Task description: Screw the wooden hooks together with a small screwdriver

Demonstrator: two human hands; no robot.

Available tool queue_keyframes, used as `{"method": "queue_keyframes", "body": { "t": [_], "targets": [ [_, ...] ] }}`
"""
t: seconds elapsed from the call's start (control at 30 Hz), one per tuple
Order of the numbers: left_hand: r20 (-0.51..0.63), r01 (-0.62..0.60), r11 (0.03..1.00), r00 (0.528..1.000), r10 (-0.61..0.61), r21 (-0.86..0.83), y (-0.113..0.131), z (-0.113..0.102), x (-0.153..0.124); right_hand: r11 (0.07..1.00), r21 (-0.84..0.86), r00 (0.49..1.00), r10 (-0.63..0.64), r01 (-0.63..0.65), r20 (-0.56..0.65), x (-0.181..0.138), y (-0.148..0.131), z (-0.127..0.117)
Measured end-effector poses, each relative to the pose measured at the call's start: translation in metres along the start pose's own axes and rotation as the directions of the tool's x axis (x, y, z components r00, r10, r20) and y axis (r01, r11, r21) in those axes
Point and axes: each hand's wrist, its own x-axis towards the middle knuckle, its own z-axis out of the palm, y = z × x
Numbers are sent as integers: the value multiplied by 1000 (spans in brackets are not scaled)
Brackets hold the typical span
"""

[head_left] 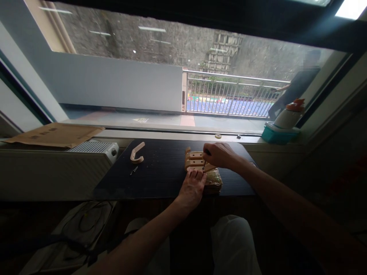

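Note:
My right hand is closed around the dark handle of a screwdriver, whose thin shaft points down at a wooden hook piece. My left hand has its fingers bent over the near edge of that wooden hook, holding it from the front. Behind it lie more pale wooden hooks side by side, with dark screw holes. Under and right of them is a block wrapped in shiny, yellowish material. A loose wooden hook lies farther left, with a few screws near it.
The dark tabletop stands against a window sill. A brown envelope rests on the radiator at left. On the sill are a roll of tape, a teal box and a white bottle. A person is outside.

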Motion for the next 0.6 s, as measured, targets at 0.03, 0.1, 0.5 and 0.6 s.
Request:
{"method": "queue_keyframes", "body": {
  "t": [0.03, 0.1, 0.5, 0.6],
  "targets": [
    [1, -1, 1000, 1000, 1, -3, 0, 0, 0, 1000, 7, 1000, -1, 1, -2, 0, 0, 0],
    [0, -3, 1000, 1000, 3, -8, 0, 0, 0, 1000, 19, 1000, -3, 4, -7, 1, 0, 0],
    [7, 3, 1000, 1000, -3, -31, 0, -3, -1, 1000, 28, 1000, -6, 6, -1, 7, 0, 4],
    [9, 2, 999, 1000, -1, -38, 0, -3, -1, 1000, 21, 1000, -4, 4, 17, 7, 0, 3]
  ]
}}
